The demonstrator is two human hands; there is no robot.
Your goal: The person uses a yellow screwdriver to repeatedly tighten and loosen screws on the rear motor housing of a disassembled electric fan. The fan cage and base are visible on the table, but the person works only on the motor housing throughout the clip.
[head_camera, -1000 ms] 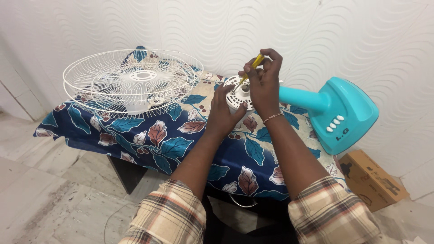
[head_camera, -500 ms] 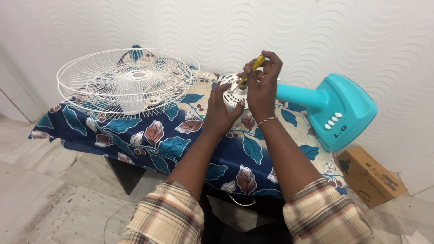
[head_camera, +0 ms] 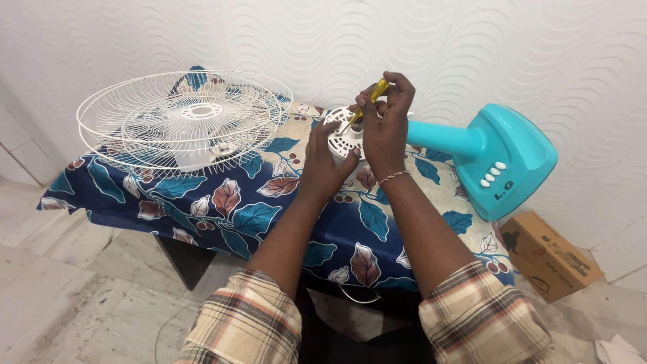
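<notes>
A teal table fan lies on its side on the table; its base [head_camera: 507,160] points right and its white motor housing [head_camera: 342,133] faces me. My left hand [head_camera: 325,164] grips the motor housing from below and steadies it. My right hand [head_camera: 387,121] holds a yellow-handled screwdriver [head_camera: 371,98] with its tip down on the housing. The white wire fan guards [head_camera: 185,120] lie stacked on the left half of the table, apart from both hands.
The table wears a blue cloth [head_camera: 236,202] with a leaf print that hangs over its front edge. A brown cardboard box [head_camera: 549,255] stands on the floor at the right. A white textured wall runs behind the table. Grey floor tiles lie at lower left.
Both hands stay at the motor housing with the screwdriver; the right hand has shifted only slightly. The view has drifted a little.
</notes>
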